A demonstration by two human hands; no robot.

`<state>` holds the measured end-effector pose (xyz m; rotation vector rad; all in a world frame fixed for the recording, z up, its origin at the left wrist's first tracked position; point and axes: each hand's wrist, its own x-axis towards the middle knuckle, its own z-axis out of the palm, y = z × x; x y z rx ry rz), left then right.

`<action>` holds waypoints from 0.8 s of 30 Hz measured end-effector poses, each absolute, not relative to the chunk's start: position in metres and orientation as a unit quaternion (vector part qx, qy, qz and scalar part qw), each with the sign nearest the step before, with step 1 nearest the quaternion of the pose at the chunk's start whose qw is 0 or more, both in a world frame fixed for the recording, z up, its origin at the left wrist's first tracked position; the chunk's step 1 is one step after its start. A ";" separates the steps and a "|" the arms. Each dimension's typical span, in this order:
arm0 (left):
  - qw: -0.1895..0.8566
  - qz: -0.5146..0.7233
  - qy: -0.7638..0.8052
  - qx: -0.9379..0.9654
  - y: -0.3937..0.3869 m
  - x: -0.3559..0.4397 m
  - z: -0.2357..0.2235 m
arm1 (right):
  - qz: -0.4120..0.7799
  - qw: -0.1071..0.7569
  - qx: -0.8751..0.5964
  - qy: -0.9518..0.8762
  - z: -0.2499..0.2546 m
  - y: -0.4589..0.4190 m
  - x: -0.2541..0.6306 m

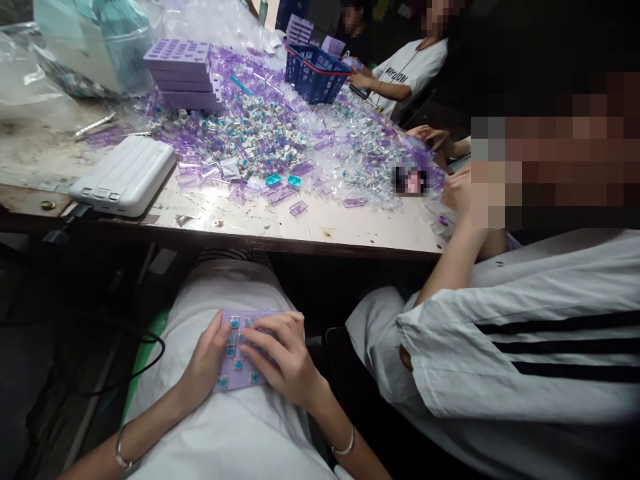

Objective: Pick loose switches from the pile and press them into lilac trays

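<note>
The left hand (203, 363) holds one purple board (244, 381) on the lap (215, 293) and the right hand (290, 360) lies over it, though I can't tell if it pinches anything. If the legs wiggle, the board could tip and spill its blue-topped bits (239, 365), at least six. Ahead of both hands, the counter (280, 227) has one white box (127, 177), two teal bits (273, 180), then one blue basket (315, 79).

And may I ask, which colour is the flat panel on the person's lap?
The flat panel is light purple, seen best in the head view.
</note>
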<state>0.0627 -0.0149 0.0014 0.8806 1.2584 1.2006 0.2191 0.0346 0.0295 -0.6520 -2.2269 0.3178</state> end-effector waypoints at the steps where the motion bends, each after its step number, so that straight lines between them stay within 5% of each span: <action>1: 0.559 0.509 0.535 0.378 -0.015 0.063 0.001 | 0.119 0.390 -0.256 -0.876 0.030 0.035 0.219; 14: 0.502 0.500 0.548 0.445 -0.020 0.057 -0.010 | 0.169 0.379 -0.266 -0.870 0.028 0.038 0.219; 24: 0.363 0.581 0.511 0.520 -0.006 0.057 -0.047 | 0.165 0.238 -0.290 -0.912 0.027 0.051 0.230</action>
